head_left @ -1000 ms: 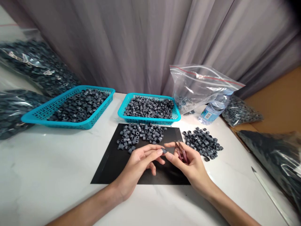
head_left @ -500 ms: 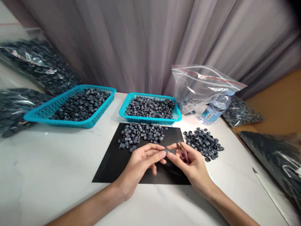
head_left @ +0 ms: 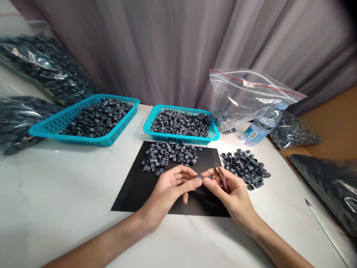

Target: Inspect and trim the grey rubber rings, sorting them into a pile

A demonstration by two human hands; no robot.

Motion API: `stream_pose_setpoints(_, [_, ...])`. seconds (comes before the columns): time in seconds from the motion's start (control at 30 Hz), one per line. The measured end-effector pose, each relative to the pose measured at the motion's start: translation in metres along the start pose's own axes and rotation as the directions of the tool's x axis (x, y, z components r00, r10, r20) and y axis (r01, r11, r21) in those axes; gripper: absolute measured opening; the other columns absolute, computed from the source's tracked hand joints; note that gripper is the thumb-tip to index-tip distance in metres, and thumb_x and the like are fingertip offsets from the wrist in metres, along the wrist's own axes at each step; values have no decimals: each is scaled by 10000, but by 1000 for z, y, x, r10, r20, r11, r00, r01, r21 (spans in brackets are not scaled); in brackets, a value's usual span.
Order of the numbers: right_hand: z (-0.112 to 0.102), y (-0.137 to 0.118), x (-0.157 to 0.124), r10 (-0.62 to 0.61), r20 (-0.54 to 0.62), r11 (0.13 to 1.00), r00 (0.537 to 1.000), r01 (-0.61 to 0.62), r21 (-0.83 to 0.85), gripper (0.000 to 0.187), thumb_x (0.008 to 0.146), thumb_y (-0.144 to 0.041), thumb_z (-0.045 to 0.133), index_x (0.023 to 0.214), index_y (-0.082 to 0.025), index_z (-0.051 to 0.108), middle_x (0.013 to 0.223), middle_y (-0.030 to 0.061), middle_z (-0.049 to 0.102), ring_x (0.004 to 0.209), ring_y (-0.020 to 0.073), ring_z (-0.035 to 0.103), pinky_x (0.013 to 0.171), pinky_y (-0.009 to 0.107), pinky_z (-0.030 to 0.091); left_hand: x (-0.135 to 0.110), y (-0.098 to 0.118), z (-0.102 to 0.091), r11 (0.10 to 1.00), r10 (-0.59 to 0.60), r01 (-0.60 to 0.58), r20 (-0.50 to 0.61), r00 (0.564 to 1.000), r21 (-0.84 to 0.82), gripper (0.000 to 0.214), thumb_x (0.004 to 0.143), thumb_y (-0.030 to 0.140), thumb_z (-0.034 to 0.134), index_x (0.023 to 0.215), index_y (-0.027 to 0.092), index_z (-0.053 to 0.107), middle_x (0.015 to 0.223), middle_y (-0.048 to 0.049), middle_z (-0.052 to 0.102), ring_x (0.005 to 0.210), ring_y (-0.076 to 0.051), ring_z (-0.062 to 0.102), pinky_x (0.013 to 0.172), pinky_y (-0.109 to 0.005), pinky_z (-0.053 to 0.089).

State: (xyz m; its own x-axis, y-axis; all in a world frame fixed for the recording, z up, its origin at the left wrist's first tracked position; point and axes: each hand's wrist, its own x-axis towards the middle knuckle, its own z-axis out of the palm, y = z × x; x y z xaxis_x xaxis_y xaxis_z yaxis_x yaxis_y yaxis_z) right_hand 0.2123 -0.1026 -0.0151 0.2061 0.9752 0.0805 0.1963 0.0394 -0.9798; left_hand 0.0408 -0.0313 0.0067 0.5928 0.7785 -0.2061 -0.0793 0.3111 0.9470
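My left hand [head_left: 170,188] and my right hand [head_left: 232,191] meet over a black mat [head_left: 134,191]. Together their fingertips pinch one small grey ring [head_left: 199,177]. My right hand also keeps a pair of dark red snips [head_left: 221,177] tucked in its palm, blades pointing away from me. A heap of grey rings [head_left: 170,156] lies on the mat just beyond my hands. A second heap of grey rings [head_left: 247,168] sits on the white table to the right of the mat.
Two teal baskets [head_left: 47,128] [head_left: 149,124] of grey rings stand behind the mat. A clear zip bag [head_left: 251,96] and a water bottle [head_left: 260,128] lie at back right. Filled plastic bags [head_left: 36,70] lie left and right. A blade [head_left: 320,223] rests near the right edge.
My hands have stayed together on the small ring, turning it slightly. The view has shifted a little, so everything sits slightly lower and to the right.
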Motion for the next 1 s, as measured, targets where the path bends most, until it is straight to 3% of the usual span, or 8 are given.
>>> stream_pose_setpoints(0.23, [2, 2, -2, 9, -1, 999, 1000, -9, -34, 333, 886, -514, 666, 975, -197, 717, 798, 24, 570, 659, 139, 440, 533, 260, 339, 2, -8, -2, 986, 128, -127, -1, 992, 106, 305, 745, 374, 818, 869, 191, 608, 892, 2, 600, 682, -99, 560, 456, -165, 419])
stream_pose_setpoints(0.47, [2, 2, -3, 24, -5, 1000, 1000, -25, -12, 348, 870, -532, 676, 967, -200, 716, 812, 22, 591, 648, 139, 449, 530, 261, 326, -2, -12, -3, 964, 171, -160, -36, 985, 211, 287, 770, 375, 795, 889, 208, 594, 885, 2, 590, 656, -102, 562, 433, -164, 388])
stream_pose_setpoints(0.67, [3, 1, -3, 11, 6, 1000, 1000, -11, -26, 347, 915, -525, 619, 978, -196, 709, 728, -4, 527, 593, 126, 374, 526, 267, 299, 0, -7, -3, 980, 146, -142, -18, 989, 138, 272, 768, 346, 803, 857, 192, 597, 814, 21, 595, 577, -69, 527, 445, -161, 406])
stream_pose_setpoints(0.8, [-2, -1, -4, -54, -11, 998, 998, 54, -33, 404, 1014, -512, 445, 1119, -208, 690, 678, -20, 424, 602, 138, 396, 551, 276, 321, -1, -3, -2, 989, 118, -120, 19, 993, 91, 226, 777, 281, 796, 879, 183, 620, 714, 41, 598, 488, -48, 486, 450, -171, 416])
stream_pose_setpoints(0.9, [-10, -5, -5, -103, 34, 989, 994, 107, -106, 451, 1054, -482, 330, 1164, -224, 683, 759, 11, 472, 685, 165, 455, 627, 291, 378, -1, -1, -2, 990, 122, -122, 11, 992, 76, 207, 781, 257, 794, 876, 179, 627, 708, 41, 603, 486, -47, 497, 459, -171, 417])
stream_pose_setpoints(1.0, [-18, -11, -5, -166, 81, 960, 983, 180, -212, 396, 1053, -434, 372, 1261, -258, 659, 841, 34, 542, 776, 192, 513, 729, 312, 418, -2, 0, -3, 989, 136, -137, 10, 991, 60, 194, 784, 218, 789, 885, 182, 627, 711, 47, 606, 480, -39, 496, 470, -166, 413])
